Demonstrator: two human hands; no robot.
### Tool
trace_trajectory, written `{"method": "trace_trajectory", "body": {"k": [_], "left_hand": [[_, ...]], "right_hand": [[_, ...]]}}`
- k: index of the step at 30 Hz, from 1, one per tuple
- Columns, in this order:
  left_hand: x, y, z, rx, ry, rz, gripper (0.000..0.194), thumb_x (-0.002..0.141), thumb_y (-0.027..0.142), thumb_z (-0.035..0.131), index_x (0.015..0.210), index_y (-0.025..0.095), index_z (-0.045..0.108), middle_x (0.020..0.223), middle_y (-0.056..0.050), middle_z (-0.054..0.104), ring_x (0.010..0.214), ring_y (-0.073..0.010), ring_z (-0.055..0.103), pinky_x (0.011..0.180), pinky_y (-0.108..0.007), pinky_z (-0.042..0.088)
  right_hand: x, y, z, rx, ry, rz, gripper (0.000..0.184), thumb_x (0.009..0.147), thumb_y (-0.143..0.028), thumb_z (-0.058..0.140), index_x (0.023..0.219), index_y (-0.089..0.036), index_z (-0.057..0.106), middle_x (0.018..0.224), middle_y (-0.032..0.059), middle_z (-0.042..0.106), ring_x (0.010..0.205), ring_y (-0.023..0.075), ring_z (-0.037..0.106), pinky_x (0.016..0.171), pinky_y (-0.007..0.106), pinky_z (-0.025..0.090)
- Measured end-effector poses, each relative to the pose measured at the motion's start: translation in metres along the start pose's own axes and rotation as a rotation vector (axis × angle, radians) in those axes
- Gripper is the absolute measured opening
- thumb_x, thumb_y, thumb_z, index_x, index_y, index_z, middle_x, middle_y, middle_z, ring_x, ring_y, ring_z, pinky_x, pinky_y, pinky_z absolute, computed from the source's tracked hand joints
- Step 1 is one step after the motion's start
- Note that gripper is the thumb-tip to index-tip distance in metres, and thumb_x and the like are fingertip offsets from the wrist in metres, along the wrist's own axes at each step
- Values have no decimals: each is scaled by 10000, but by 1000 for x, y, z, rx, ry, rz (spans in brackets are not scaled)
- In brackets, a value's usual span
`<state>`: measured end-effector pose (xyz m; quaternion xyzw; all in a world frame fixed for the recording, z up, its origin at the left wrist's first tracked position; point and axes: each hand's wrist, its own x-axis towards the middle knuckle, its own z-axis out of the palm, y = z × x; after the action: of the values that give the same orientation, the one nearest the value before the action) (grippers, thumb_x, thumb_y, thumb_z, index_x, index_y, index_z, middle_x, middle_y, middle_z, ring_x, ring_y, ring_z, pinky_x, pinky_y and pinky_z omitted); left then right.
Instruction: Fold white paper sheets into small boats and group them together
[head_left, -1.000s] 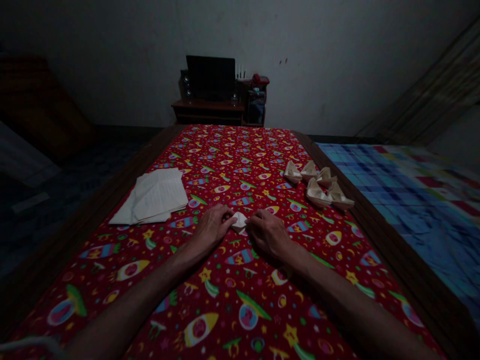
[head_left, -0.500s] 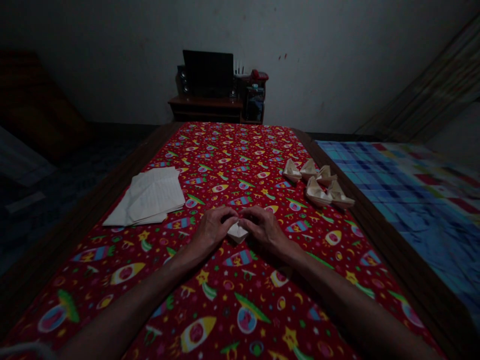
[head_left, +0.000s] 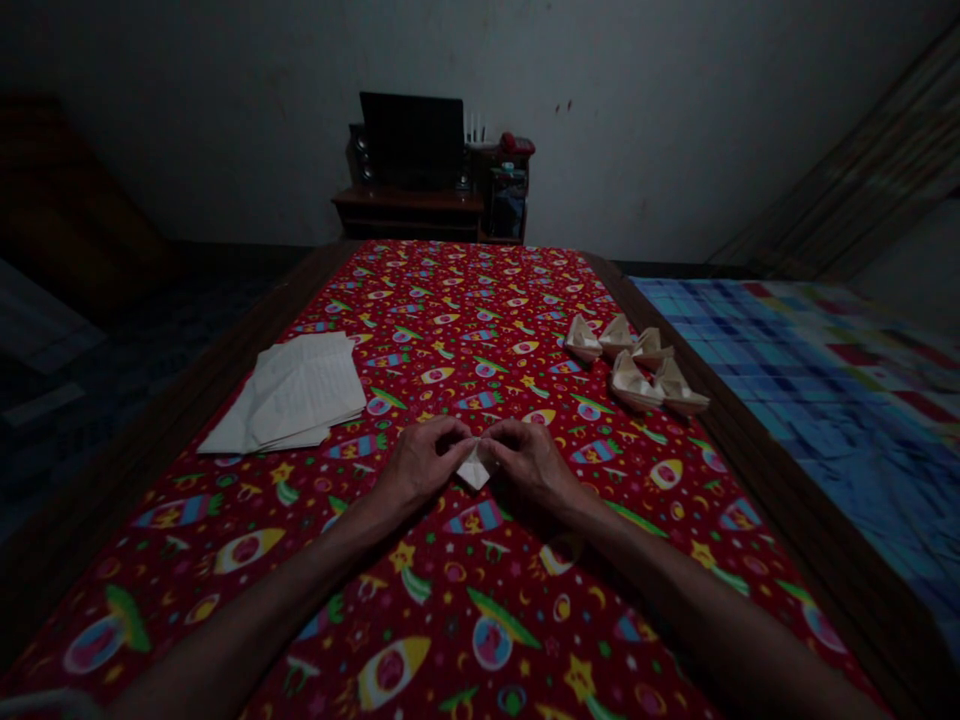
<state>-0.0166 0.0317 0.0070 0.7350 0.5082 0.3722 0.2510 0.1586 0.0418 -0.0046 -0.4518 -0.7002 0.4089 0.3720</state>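
Note:
A small folded piece of white paper (head_left: 475,467) is pinched between both hands over the red patterned cloth (head_left: 465,600). My left hand (head_left: 420,462) grips its left side with curled fingers. My right hand (head_left: 529,460) grips its right side the same way. The fingertips of the two hands nearly meet above the paper, which hangs down between them as a small point. Most of the paper is hidden by my fingers.
A stack of white lined sheets (head_left: 292,392) lies at the left of the cloth. Several folded paper boats (head_left: 637,365) sit at the right edge. A blue checked cloth (head_left: 810,400) lies further right. A dark cabinet with a screen (head_left: 412,170) stands against the far wall.
The hands have come closer together and lifted the folded paper slightly, pinching it from both sides; a second ago it lay flatter on the cloth between them.

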Motion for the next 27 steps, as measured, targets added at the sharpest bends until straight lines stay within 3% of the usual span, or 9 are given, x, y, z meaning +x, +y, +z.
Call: {"method": "trace_trajectory", "body": {"k": [5,17,27], "left_hand": [[2,5,-3,16,-25,3,85,747,221,574,702,164,618,617,28,585,548,-97,521,514,-185,398],[2,10,-6,28,38,101,64,724,163,596,697,162,654,609,25,608,513,-75,509,485,-165,381],[0,17,-15,85,102,182,79,750,157,587,700,151,647,642,-7,625,563,-100,549,523,-193,403]], "right_hand": [[-2,-8,2,29,11,7,123,761,-192,535,741,-157,650,659,1,652,590,122,598,546,204,447],[-7,-25,0,-182,91,-68,106,730,-132,556,721,-162,657,639,-1,646,574,113,587,542,201,426],[-6,-22,-2,-99,223,-126,78,750,-187,555,702,-172,615,637,-7,619,565,113,571,545,210,440]]}}
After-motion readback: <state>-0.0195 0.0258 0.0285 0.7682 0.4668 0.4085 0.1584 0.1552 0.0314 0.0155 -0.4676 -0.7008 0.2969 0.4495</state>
